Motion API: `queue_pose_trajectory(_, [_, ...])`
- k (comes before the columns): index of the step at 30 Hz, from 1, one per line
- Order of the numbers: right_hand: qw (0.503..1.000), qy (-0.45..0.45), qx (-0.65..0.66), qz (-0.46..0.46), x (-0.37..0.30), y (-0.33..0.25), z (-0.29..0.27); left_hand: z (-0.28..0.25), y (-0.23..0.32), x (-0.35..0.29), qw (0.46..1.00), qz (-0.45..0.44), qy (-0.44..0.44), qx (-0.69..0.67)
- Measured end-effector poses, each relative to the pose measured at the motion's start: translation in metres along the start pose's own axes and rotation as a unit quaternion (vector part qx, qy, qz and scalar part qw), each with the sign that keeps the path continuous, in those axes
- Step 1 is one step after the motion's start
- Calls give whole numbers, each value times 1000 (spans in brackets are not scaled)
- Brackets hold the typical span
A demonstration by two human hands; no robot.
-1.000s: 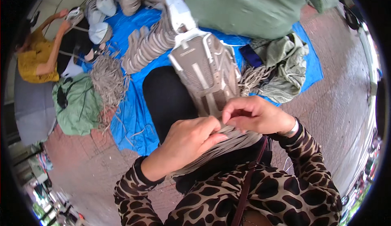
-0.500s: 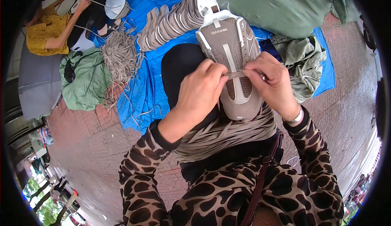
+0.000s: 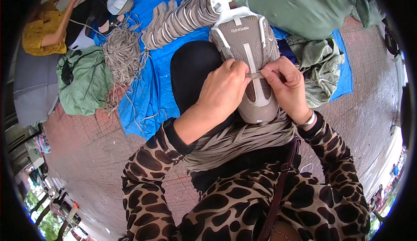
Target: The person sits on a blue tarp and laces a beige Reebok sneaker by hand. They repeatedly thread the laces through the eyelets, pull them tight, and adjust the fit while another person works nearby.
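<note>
A taupe shoe upper (image 3: 259, 114) with mesh panels and pale trim lies over my lap, its rounded toe toward me. A flat taupe shoelace (image 3: 256, 75) spans the shoe crosswise at the lower eyelets, pulled between my hands. My left hand (image 3: 225, 86) pinches its left end, fingers curled over the shoe's left edge. On the opposite side, my right hand (image 3: 287, 82) grips the lace between thumb and forefinger. Many more loose laces (image 3: 243, 141) are draped across my thighs under the toe.
A row of nested shoe uppers (image 3: 178, 26) lies on a blue tarp (image 3: 158, 82) beyond my knee. Left of it sit a heap of laces (image 3: 122, 52) and a green bag (image 3: 82, 86). Another person (image 3: 41, 34) in yellow works at far left. Green cloth (image 3: 291, 6) covers the far right.
My hands have stayed on the lace and drawn slightly closer together across the shoe. The other person's hand has risen. The whole view has shifted slightly.
</note>
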State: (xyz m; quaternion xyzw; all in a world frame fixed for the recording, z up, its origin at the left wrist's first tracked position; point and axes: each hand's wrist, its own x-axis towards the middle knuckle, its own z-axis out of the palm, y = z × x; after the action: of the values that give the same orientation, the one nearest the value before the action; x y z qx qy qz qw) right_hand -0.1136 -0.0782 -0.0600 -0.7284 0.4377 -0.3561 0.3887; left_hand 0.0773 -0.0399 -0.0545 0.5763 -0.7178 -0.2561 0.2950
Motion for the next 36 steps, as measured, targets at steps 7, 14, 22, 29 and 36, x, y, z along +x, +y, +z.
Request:
queue_pose_trajectory(7, [997, 15, -73, -36, -6, -7, 5, -1, -5, 0, 999, 2, -2, -33])
queue_pose_trajectory(14, [995, -53, -79, 2, 4, -19, -3, -1, -9, 0, 999, 12, -5, -43])
queue_pose_trajectory(22, [992, -123, 6, -32, 23, 8, -6, -3, -12, 4, 999, -5, -20, -44])
queue_pose_trajectory(29, [991, -108, -70, -33, 16, -1, -20, -2, -10, 3, 999, 2, -7, -49])
queue_pose_trajectory(36, [985, -94, -108, -94, 20, -1, -10, 1, -13, 3, 998, 2, 2, -64])
